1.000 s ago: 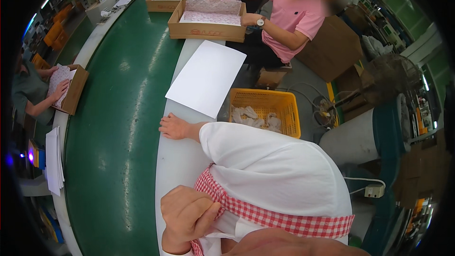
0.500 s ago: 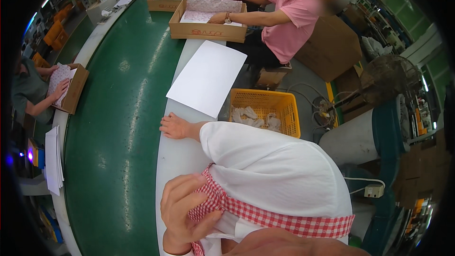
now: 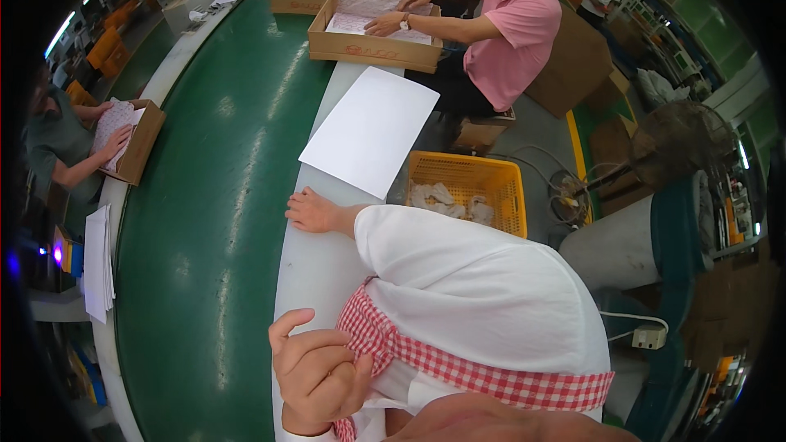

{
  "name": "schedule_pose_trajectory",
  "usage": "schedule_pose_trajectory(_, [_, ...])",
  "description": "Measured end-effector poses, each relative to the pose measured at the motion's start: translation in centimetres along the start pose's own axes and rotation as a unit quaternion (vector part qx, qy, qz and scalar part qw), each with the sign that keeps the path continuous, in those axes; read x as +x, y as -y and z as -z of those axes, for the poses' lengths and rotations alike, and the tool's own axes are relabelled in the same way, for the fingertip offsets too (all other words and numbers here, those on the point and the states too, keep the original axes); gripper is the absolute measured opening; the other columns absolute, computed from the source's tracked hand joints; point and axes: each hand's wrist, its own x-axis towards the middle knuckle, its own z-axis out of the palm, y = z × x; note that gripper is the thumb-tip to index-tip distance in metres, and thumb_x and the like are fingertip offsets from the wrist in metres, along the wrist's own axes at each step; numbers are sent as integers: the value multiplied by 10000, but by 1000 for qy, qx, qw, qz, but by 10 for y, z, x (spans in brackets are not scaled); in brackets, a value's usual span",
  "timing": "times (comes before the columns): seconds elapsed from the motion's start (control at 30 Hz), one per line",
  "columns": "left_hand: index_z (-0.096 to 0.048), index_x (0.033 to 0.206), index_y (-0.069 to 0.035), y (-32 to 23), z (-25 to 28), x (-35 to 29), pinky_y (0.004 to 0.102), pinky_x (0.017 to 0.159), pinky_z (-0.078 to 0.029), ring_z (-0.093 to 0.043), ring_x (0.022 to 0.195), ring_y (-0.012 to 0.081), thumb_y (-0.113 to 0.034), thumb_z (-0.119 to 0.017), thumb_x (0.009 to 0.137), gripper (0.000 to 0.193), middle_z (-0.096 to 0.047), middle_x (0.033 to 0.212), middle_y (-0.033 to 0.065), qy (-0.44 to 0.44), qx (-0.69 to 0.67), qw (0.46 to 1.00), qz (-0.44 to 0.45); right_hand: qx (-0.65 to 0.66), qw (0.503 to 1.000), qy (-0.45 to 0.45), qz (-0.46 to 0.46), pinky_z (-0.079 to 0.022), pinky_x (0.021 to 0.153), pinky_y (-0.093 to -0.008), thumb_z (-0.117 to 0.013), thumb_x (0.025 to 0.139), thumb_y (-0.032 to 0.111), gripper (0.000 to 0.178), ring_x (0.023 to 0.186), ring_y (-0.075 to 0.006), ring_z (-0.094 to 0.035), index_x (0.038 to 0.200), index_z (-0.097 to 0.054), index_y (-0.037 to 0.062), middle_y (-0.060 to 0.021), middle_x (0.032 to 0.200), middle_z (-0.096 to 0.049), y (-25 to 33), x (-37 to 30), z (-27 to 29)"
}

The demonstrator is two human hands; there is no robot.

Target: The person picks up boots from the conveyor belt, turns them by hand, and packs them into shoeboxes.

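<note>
My right hand (image 3: 312, 211) lies flat on the pale edge of the work table (image 3: 315, 278), fingers spread, with nothing in it. A large white sheet (image 3: 372, 131) lies just beyond it on the same edge. Closer to my body, my left hand (image 3: 319, 376) is raised in front of the red-and-white checked apron (image 3: 368, 327). Its fingers are curled loosely in, one of them bent upward apart from the rest, and I see nothing held. The apron band runs over my white sleeve.
A green belt (image 3: 205, 237) runs along my left. Beyond the sheet, a co-worker in pink (image 3: 516, 49) handles patterned paper in a cardboard box (image 3: 372, 49); another person holds a box (image 3: 143, 143) across the belt. A yellow basket (image 3: 516, 196) and a fan (image 3: 684, 139) stand right.
My left hand has closed further, its fingers curling in and one lifting away from the checked cloth. The view has shifted slightly; my right hand stays on the table edge.
</note>
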Motion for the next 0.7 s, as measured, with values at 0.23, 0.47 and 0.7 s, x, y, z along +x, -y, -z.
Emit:
schedule_pose_trajectory(0.23, [-458, 542, -82, -5, 12, -5, 414, 770, -458, -577, 628, 177, -145, -744, 656, 313, -529, 593, 2, 30, -17, 999, 5, 18, 1000, -14, 6, -350, 789, -379, -579, 802, 286, 171, 952, -192, -469, 872, -590, 130, -32, 868, -522, -2, -1, -1])
schedule_pose_trajectory(0.47, [-625, 711, -78, -7, 7, -7, 420, 786, -463, -620, 770, 224, -192, -736, 662, 166, -635, 779, 51, -6, 2, 1000, 28, 29, 999, 31, 0, -342, 822, -378, -579, 816, 290, 211, 993, -197, -473, 947, -576, 124, -39, 954, -527, -4, 2, -1])
schedule_pose_trajectory(0.7, [-586, 813, -77, -8, 1, -9, 454, 778, -468, -610, 834, 274, -98, -690, 682, 169, -638, 900, 84, -68, 21, 997, 40, 18, 999, 31, 16, -345, 805, -392, -540, 829, 288, 208, 978, -208, -473, 940, -589, 118, -54, 938, -542, 2, 3, 0])
